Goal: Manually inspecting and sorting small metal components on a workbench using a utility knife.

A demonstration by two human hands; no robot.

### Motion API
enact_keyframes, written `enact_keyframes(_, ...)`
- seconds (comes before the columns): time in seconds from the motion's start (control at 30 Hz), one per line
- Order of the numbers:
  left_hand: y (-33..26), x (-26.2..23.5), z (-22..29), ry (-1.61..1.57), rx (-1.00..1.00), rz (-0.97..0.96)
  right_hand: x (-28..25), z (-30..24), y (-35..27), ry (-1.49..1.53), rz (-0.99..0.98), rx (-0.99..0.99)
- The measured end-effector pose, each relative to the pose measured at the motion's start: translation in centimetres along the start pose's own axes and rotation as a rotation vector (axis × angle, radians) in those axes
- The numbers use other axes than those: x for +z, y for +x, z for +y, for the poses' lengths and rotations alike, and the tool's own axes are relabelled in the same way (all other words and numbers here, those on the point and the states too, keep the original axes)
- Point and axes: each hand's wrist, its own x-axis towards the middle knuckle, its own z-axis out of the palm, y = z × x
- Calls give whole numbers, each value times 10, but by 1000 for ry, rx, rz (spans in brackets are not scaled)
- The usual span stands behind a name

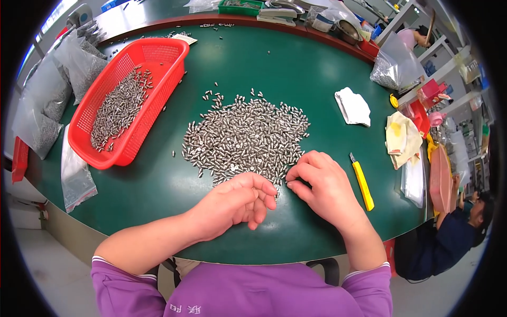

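Both hands sat at the near edge of the pin pile (245, 138) on the green table (296, 74). Left hand (235, 201) lay palm up, fingers curled loosely inward; whether it held pins couldn't be told. Right hand (319, 185) rested palm down just beside it, fingertips pinched together at the pile's edge, seemingly on a pin or two, too small to confirm. Red basket (132, 100) stood to the left, more pins inside. Clear bags (76, 174) lay left of the basket. Yellow knife (362, 182) lay just right of the right hand. White cloth (353, 107) sat farther back right.
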Motion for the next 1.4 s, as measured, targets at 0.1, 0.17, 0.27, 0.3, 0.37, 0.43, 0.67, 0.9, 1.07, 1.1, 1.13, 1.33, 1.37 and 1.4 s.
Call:
enact_keyframes(0.1,0,0,0,6,1,13,0,-3,0,-3,-28,19)
enact_keyframes(0.17,0,0,2,11,-18,26,0,-4,2,-9,-50,12)
enact_keyframes(0.27,0,1,5,29,-66,40,1,-7,4,82,-40,19)
enact_keyframes(0.3,-1,0,5,41,-95,41,1,-9,4,181,-9,34)
enact_keyframes(0.37,0,2,4,63,-91,37,0,-11,4,228,-13,-2)
enact_keyframes(0.43,0,3,4,87,-90,32,1,-12,2,302,-12,-59)
enact_keyframes(0.67,-2,5,5,91,-73,18,12,-11,2,519,23,-115)
enact_keyframes(0.9,-1,3,5,13,-67,-9,17,-16,1,563,98,-92)
enact_keyframes(1.07,-1,5,4,84,-62,8,18,-14,1,474,138,-163)
enact_keyframes(1.1,0,6,3,132,-50,19,18,-15,1,455,144,-156)
enact_keyframes(1.13,0,6,3,132,-51,20,19,-15,0,436,149,-151)
enact_keyframes(1.33,1,2,2,78,-46,-15,8,-9,3,245,283,-27)
enact_keyframes(1.37,1,2,2,58,-47,-22,8,-7,4,221,295,-14)
enact_keyframes(1.4,1,1,2,38,-49,-29,6,-5,4,220,297,-13)
